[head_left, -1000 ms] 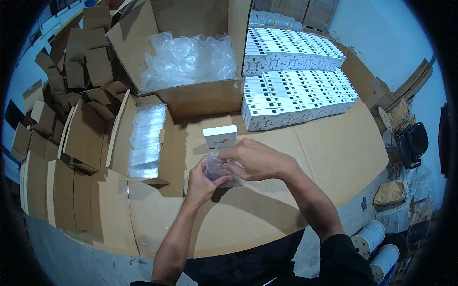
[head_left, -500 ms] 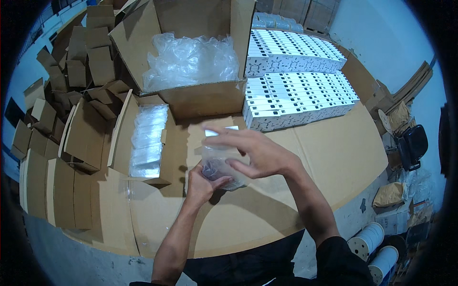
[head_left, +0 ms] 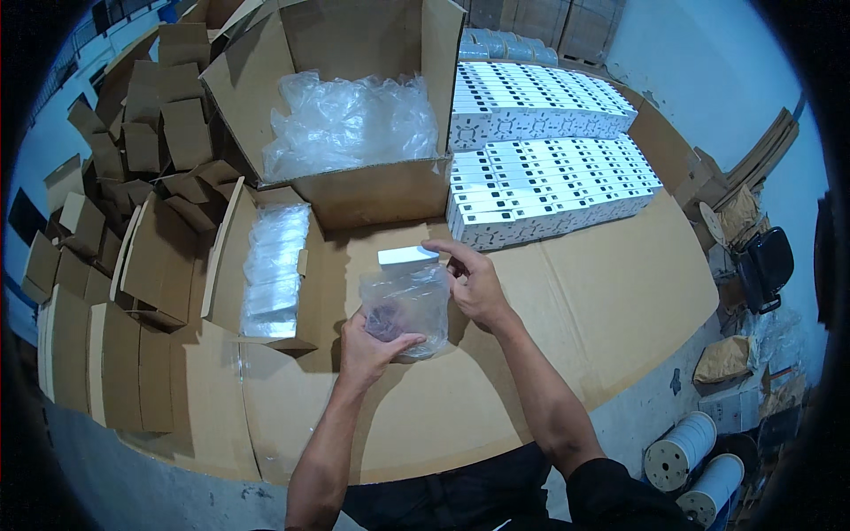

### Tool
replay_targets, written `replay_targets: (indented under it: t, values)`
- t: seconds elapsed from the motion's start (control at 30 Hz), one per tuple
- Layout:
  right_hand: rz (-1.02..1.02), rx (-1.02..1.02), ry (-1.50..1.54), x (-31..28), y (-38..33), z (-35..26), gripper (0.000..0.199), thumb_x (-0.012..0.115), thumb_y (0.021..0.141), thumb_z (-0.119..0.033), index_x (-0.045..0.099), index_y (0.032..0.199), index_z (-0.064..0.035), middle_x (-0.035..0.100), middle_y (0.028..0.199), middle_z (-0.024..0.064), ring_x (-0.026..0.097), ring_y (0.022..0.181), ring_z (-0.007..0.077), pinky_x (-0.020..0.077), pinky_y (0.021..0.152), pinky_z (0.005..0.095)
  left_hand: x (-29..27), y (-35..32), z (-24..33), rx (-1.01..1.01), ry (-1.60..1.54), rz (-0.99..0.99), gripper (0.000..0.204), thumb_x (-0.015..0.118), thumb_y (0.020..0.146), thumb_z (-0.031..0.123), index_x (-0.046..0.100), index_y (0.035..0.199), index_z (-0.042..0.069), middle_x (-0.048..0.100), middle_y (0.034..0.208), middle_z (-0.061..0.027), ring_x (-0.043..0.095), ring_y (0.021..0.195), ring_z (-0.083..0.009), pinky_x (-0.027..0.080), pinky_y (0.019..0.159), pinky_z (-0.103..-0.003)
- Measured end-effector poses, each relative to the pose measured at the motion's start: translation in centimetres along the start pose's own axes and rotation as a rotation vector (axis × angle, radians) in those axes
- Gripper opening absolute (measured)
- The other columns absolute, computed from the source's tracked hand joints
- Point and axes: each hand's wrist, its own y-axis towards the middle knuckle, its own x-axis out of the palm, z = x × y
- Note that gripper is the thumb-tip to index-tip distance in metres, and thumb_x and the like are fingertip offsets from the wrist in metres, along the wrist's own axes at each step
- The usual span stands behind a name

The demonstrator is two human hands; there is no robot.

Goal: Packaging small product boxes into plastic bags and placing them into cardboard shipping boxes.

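My left hand (head_left: 364, 347) is closed around the lower left of a clear plastic bag (head_left: 427, 305), its thumb across the front. Inside the bag sits a small box with a dark, blurry patch on its face, seen through the film. The white end of the box (head_left: 409, 257) sticks out of the bag's top. My right hand (head_left: 474, 288) is at the bag's upper right corner, thumb and fingers pinching the film, its index finger reaching over to the box end. Both hands hold the bag above the cardboard-covered table (head_left: 425, 416).
At the left stands an open carton (head_left: 312, 292) with a row of bagged boxes (head_left: 276, 274). Behind it, a larger carton (head_left: 381, 196) holds loose clear bags (head_left: 354, 124). Stacked white boxes (head_left: 549, 190) fill the back right. Empty cartons (head_left: 159, 257) crowd the far left.
My right hand has come down and right from above the bag to its upper right corner. The bag has opened out flatter, and my left hand keeps its hold.
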Motion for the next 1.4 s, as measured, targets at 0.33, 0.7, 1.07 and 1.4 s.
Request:
replay_targets:
  t: [0.33, 0.7, 1.07, 1.4]
  values:
    - [0.226, 0.030, 0.359, -0.4, 0.2, 0.5, 0.018, 0.065, 0.096, 0.002, 0.054, 0.110, 0.0039, 0.066, 0.094, 0.0118, 0.071, 0.078, 0.0168, 0.0608, 0.068, 0.0272, -0.3, 0.2, 0.2, -0.025, 0.081, -0.119, 0.059, 0.097, 0.065, 0.018, 0.069, 0.114, -0.001, 0.075, 0.104, -0.0081, 0.070, 0.094, -0.0148, 0.058, 0.086, -0.032]
    - [0.387, 0.137, 0.770, 0.1, -0.3, 1.0, 0.015, 0.070, 0.096, -0.005, 0.057, 0.101, -0.0038, 0.066, 0.086, 0.0057, 0.065, 0.075, 0.0110, 0.0491, 0.061, 0.0222, -0.4, 0.8, -0.1, -0.056, 0.079, -0.115, 0.061, 0.097, 0.066, 0.017, 0.066, 0.115, -0.001, 0.074, 0.103, -0.0071, 0.068, 0.092, -0.0139, 0.058, 0.085, -0.032]
    - [0.201, 0.138, 0.812, -0.9, -0.3, 1.3, 0.015, 0.071, 0.095, -0.005, 0.057, 0.099, -0.0053, 0.064, 0.086, 0.0026, 0.057, 0.075, 0.0078, 0.0466, 0.067, 0.0237, -1.0, 1.3, 1.0, -0.027, 0.122, -0.099, 0.062, 0.097, 0.066, 0.016, 0.066, 0.117, -0.002, 0.074, 0.107, -0.0086, 0.069, 0.098, -0.0153, 0.057, 0.088, -0.033]
    - [0.166, 0.103, 0.716, -1.0, -0.2, 1.9, 0.017, 0.071, 0.093, -0.004, 0.056, 0.101, -0.0037, 0.063, 0.092, 0.0032, 0.058, 0.083, 0.0091, 0.0486, 0.073, 0.0245, -1.1, 1.4, -0.1, -0.026, 0.131, -0.106, 0.066, 0.096, 0.067, 0.015, 0.065, 0.122, -0.002, 0.074, 0.111, -0.0099, 0.070, 0.101, -0.0168, 0.057, 0.091, -0.034]
